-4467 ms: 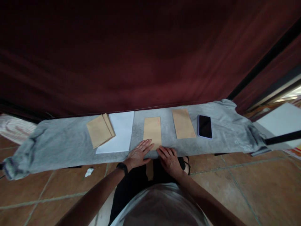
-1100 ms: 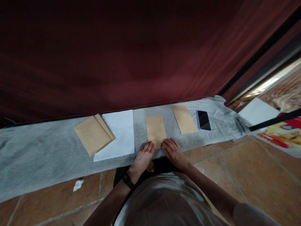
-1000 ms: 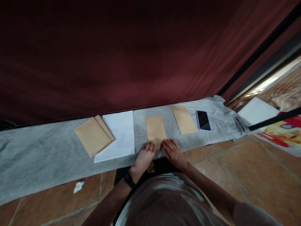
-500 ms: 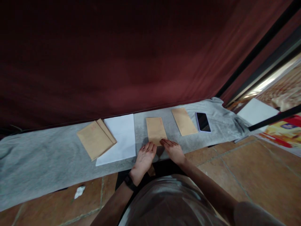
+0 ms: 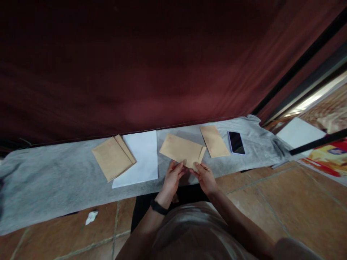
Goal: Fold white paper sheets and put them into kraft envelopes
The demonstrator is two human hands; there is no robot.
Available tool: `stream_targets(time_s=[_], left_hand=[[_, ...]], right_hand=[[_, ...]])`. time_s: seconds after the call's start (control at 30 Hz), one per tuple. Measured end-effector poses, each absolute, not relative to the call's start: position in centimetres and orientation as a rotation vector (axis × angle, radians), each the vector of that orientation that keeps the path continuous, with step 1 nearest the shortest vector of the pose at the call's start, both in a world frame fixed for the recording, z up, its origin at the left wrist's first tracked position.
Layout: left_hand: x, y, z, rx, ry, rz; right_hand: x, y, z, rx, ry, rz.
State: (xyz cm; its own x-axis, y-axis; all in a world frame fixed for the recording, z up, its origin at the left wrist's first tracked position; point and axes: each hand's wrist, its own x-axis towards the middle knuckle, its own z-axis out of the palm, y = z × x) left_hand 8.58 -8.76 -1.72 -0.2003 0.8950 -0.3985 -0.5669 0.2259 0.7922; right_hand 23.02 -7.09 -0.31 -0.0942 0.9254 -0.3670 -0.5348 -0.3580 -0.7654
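A long, narrow surface covered by a grey cloth [image 5: 67, 173] runs left to right before a dark red curtain [image 5: 151, 72]; a tiled floor [image 5: 252, 202] shows on the near side. At left, overlapping brown envelopes [image 5: 112, 159] lie partly over a white sheet [image 5: 148, 155]; at right, a flat brown envelope [image 5: 215, 142] lies just beside a phone [image 5: 236, 143]. Centrally, the held envelope [image 5: 180, 146] extends slantwise beyond the hands, its left end farther away. The left hand [image 5: 172, 177] is closed on the near edge, thumb uppermost; the right hand [image 5: 204, 177] pinches the near right corner, beside a narrow folded strip. Whether the left end touches the cloth cannot be told. In contrast to half a second earlier, when this envelope lies lengthwise away from the person with both hands at its near end, it is now turned crosswise, and both thumbs rest on top.
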Motion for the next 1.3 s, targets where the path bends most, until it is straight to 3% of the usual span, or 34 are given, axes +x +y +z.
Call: stream_targets(time_s=[0.23,0.4,0.47,0.63,0.73,0.87,0.97,1.1,1.3], left_hand=[[7.3,-7.0,-2.9,0.567,1.47,1.267],[5.9,-5.9,-3.5,0.708,1.592,1.14],[5.6,-5.3,-3.8,0.759,1.638,1.09],[4.9,-4.2,-4.2,0.905,1.736,0.982],[4.5,-3.8,-4.0,0.985,1.796,0.925],[4.7,-4.6,-3.4,1.172,1.974,0.905],[6.2,-6.8,-3.3,1.722,2.078,0.877],[8.6,-10.9,-4.2,2.366,1.752,0.565],[8.5,-14.1,-5.5,2.54,1.74,0.309]], right_hand=[[24.5,-7.9,-3.7,-1.244,-0.592,1.913],[26.0,-8.6,-4.3,-1.393,-1.175,1.97],[26.4,-9.0,-4.1,-1.426,-1.462,1.758],[27.0,-9.5,-3.5,-1.1,-2.3,0.642],[27.1,-9.2,-3.9,-1.004,-2.59,0.331],[27.0,-9.0,-5.0,-1.055,-2.689,0.212],[27.1,-9.0,-5.5,-1.071,-2.687,0.211],[27.5,-8.8,-6.0,-1.06,-2.686,0.261],[27.7,-8.6,-5.9,-1.056,-2.71,0.24]])
